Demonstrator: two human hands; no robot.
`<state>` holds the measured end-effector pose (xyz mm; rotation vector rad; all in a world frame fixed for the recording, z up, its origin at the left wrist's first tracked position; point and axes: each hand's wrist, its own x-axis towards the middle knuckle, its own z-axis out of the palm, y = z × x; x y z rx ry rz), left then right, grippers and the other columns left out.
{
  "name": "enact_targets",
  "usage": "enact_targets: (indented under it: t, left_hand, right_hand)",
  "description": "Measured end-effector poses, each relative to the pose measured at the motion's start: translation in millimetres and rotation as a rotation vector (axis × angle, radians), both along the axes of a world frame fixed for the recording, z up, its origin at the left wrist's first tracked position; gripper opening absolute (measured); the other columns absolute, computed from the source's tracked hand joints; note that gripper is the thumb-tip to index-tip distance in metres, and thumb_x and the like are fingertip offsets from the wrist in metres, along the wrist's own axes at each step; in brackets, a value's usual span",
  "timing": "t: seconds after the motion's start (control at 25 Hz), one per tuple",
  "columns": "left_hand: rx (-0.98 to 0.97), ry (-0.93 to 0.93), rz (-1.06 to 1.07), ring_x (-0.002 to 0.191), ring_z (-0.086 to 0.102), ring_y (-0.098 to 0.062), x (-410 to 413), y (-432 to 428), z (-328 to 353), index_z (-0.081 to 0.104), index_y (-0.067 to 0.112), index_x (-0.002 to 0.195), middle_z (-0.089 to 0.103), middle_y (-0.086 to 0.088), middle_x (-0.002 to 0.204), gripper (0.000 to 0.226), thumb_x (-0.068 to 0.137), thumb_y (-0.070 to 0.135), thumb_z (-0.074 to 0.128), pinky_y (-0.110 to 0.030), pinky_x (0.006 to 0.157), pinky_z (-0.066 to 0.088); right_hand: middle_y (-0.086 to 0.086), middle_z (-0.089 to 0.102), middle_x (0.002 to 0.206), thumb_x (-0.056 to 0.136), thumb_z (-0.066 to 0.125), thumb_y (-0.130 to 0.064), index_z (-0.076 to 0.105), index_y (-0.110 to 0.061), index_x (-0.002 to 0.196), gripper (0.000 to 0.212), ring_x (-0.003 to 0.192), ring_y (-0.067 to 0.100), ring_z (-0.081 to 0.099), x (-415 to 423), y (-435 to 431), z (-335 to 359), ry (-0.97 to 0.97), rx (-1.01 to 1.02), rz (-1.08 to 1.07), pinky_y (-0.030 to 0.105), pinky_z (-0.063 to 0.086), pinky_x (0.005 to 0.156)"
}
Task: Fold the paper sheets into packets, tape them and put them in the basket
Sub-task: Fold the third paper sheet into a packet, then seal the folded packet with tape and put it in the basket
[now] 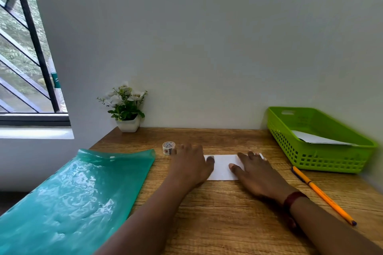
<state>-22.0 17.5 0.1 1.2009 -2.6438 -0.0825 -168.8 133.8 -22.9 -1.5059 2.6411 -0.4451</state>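
Note:
A folded white paper packet [222, 166] lies flat on the wooden table [228, 213], in the middle. My left hand [189, 164] presses on its left end, thumb on the paper. My right hand [256, 174] lies flat over its right end, fingers spread. A small roll of patterned tape [168, 148] stands just left of my left hand's fingers. The green plastic basket [323, 159] sits at the right rear, with white folded paper [319, 137] inside it.
A teal plastic folder [68, 203] covers the table's left side and overhangs the edge. An orange pencil [323, 194] lies diagonally in front of the basket. A small potted white-flower plant [126, 107] stands against the wall at the back left.

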Motion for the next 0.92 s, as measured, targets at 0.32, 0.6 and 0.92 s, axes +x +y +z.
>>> enact_targets:
  t: [0.32,0.6,0.92]
  left_hand:
    - [-0.175,0.237,0.247,0.13,0.039,-0.03,41,-63,-5,0.066,0.022,0.112,0.059,-0.009,0.125,0.024,0.091,0.028,0.058,-0.056,0.116,0.013]
    - [-0.144,0.199,0.253,0.138,0.03,-0.031,41,-64,-7,0.068,0.027,0.105,0.057,-0.009,0.131,0.017,0.093,0.026,0.057,-0.058,0.115,-0.004]
    - [0.023,0.631,-0.192,0.093,0.056,-0.01,-7,-2,3,0.07,0.022,0.089,0.067,0.005,0.097,0.018,0.09,0.038,0.062,-0.028,0.082,0.043]
  right_hand:
    - [-0.002,0.054,0.137,0.092,0.055,-0.037,0.052,-0.024,0.131,0.042,0.125,0.017,0.048,3,1,11,-0.014,-0.416,0.055,0.027,0.038,0.096]
    - [-0.005,0.058,0.132,0.089,0.059,-0.033,0.057,-0.025,0.126,0.038,0.119,0.013,0.052,3,-1,9,-0.037,-0.466,0.12,0.023,0.039,0.092]
    - [-0.011,0.062,0.124,0.089,0.06,-0.039,0.057,-0.03,0.125,0.037,0.114,0.006,0.055,7,-1,8,-0.074,-0.578,0.242,0.031,0.047,0.095]
